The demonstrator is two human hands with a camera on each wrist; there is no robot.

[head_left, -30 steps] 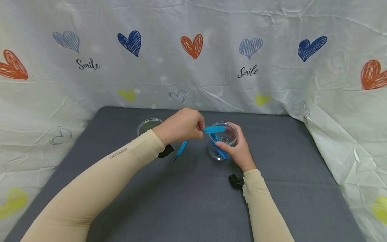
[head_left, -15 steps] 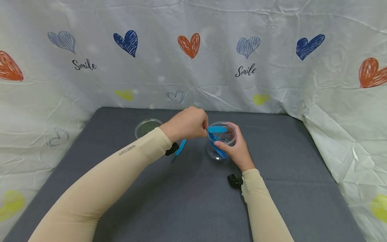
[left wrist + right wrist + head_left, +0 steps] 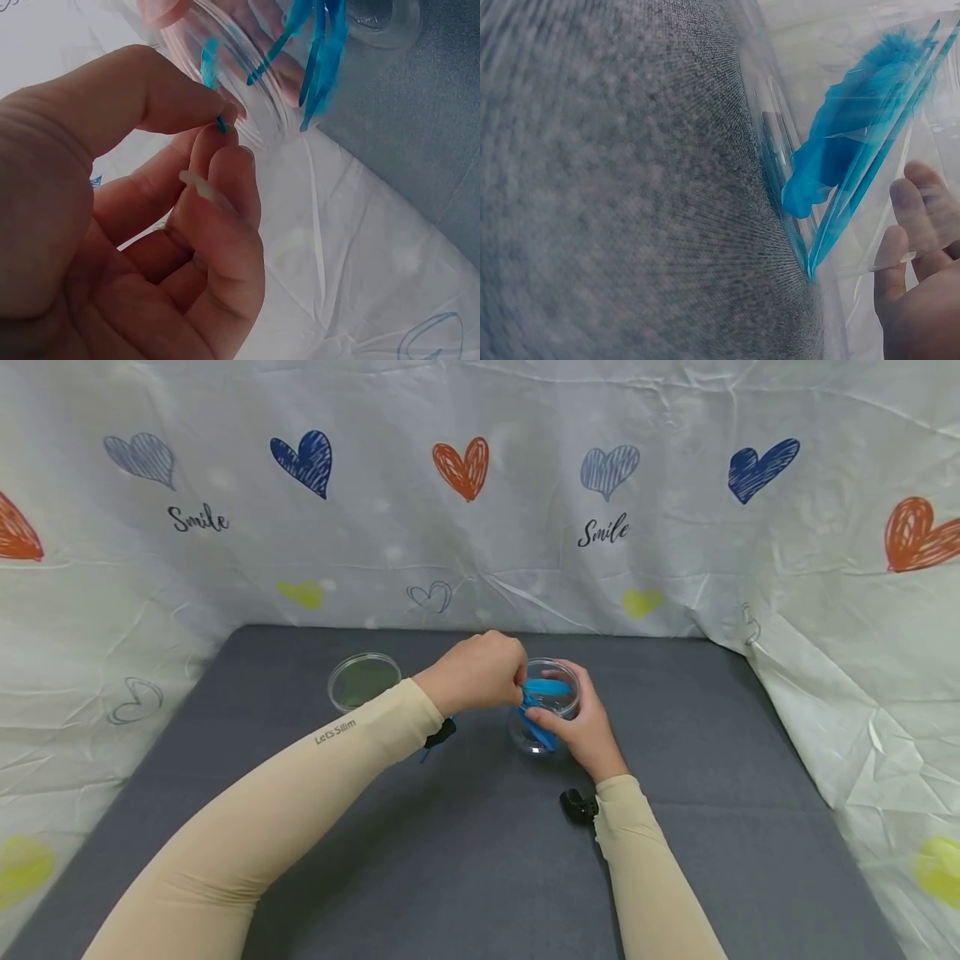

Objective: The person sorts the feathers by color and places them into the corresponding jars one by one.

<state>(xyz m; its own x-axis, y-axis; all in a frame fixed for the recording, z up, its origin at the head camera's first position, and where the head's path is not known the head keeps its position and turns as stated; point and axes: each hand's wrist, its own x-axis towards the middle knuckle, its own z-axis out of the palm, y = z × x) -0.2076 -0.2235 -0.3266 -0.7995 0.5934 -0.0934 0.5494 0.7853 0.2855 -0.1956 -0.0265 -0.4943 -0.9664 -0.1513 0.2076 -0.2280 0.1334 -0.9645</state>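
My left hand (image 3: 480, 672) pinches a blue feather (image 3: 547, 687) by its quill, between thumb and forefinger. The feather's vane reaches over the mouth of a clear jar (image 3: 522, 742). Around the jar's right side my right hand (image 3: 588, 727) grips, thumb in front near the rim. Other blue feathers (image 3: 855, 124) lean inside the jar, quills and fluffy vanes showing through the wall in the right wrist view. In the left wrist view, the quill end (image 3: 221, 124) pokes out of the pinch beside the jar rim (image 3: 259, 82).
A round clear container (image 3: 332, 689) stands at the back left, partly behind the left forearm. Another thin blue tip (image 3: 425, 757) shows below the left wrist camera (image 3: 441, 733), the rest hidden. A grey cloth (image 3: 480, 860) covers the table; a heart-print sheet (image 3: 397, 543) hangs behind.
My left hand has moved right, bringing its feather from beside the rim to over the jar's mouth. The right hand keeps its hold on the jar. The view has shifted slightly.
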